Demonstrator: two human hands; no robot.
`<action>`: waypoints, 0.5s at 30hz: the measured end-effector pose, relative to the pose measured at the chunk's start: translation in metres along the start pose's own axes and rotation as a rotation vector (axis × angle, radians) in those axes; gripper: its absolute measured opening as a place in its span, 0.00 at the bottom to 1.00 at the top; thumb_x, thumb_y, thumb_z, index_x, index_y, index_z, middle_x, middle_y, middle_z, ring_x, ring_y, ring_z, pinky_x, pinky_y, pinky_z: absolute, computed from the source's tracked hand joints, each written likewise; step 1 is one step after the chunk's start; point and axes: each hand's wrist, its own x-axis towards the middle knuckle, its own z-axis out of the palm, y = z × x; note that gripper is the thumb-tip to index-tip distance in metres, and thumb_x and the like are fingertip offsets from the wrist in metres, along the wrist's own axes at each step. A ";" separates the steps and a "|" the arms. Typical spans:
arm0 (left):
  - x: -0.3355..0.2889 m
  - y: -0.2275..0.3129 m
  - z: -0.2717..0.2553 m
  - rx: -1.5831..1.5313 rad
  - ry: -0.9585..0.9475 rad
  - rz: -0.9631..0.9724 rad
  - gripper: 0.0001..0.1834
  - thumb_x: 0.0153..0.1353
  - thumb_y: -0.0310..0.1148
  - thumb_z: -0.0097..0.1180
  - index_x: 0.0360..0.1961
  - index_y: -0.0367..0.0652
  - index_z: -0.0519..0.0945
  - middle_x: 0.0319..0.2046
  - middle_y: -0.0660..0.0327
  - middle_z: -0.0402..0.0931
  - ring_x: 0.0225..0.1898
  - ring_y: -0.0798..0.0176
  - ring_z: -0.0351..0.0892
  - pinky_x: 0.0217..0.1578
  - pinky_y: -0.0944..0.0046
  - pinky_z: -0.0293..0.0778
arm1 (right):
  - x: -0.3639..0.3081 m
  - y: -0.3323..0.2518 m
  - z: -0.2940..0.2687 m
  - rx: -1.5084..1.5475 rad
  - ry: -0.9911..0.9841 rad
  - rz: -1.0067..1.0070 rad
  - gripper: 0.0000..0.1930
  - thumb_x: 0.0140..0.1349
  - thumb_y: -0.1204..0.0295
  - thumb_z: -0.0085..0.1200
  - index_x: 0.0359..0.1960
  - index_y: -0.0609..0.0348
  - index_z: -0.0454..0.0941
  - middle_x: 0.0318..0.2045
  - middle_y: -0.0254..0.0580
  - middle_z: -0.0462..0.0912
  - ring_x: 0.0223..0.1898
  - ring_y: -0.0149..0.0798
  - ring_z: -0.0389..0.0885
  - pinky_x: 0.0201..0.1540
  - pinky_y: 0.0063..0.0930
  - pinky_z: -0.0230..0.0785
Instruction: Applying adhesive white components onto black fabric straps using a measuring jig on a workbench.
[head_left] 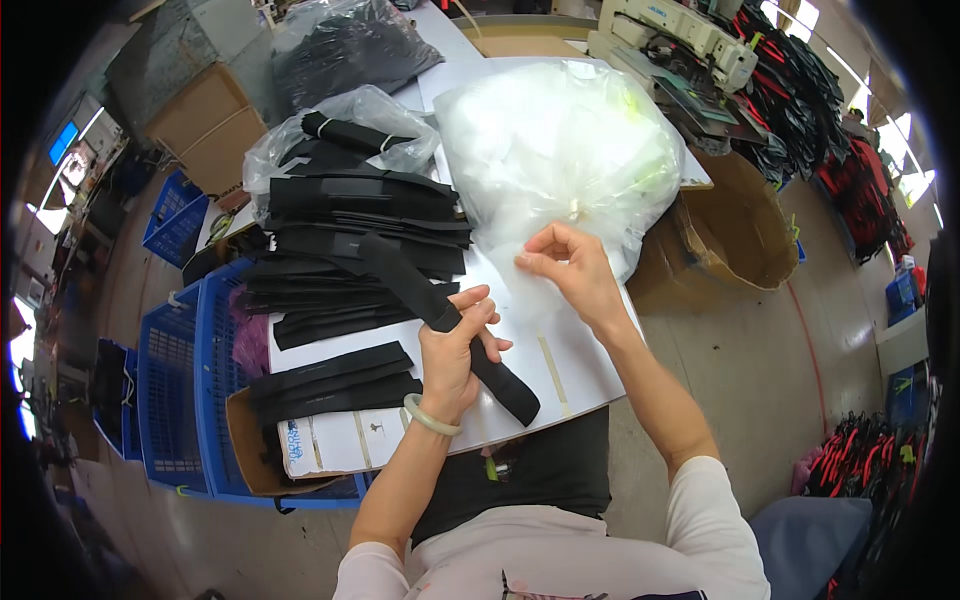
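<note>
Stacks point(360, 200): black, on white table point(590, 372).
Strip point(410, 285): slanting over table; step looks like single-strip handling.
Left hand point(452, 350): wrapped round strip; next move likely calls for steady grip.
Right hand point(570, 265): fingertips near-pinched by bag point(560, 140); can't tell if holding anything.

At centre, the left hand point(452, 350) grips a black strap point(500, 385). The right hand point(570, 265) overlaps a translucent bag point(560, 140), upper centre.
</note>
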 end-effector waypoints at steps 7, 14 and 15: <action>0.002 -0.011 -0.024 -0.033 0.186 -0.011 0.17 0.59 0.28 0.61 0.47 0.28 0.75 0.28 0.55 0.75 0.14 0.69 0.71 0.24 0.64 0.80 | 0.034 0.039 0.008 -0.094 0.087 -0.026 0.08 0.54 0.73 0.61 0.32 0.64 0.78 0.25 0.39 0.83 0.27 0.30 0.79 0.33 0.25 0.69; -0.001 0.001 -0.023 -0.044 0.044 0.099 0.18 0.59 0.27 0.61 0.47 0.28 0.75 0.32 0.51 0.77 0.15 0.68 0.72 0.25 0.64 0.80 | 0.008 0.000 0.041 -0.228 -0.058 -0.322 0.06 0.63 0.73 0.53 0.32 0.64 0.75 0.20 0.41 0.78 0.20 0.32 0.74 0.24 0.27 0.64; -0.003 0.001 -0.024 -0.054 0.002 0.111 0.17 0.58 0.26 0.61 0.47 0.27 0.75 0.31 0.50 0.78 0.15 0.67 0.73 0.25 0.64 0.80 | 0.002 -0.002 0.044 -0.130 -0.130 -0.162 0.07 0.63 0.72 0.53 0.33 0.65 0.76 0.20 0.39 0.78 0.20 0.28 0.72 0.23 0.25 0.63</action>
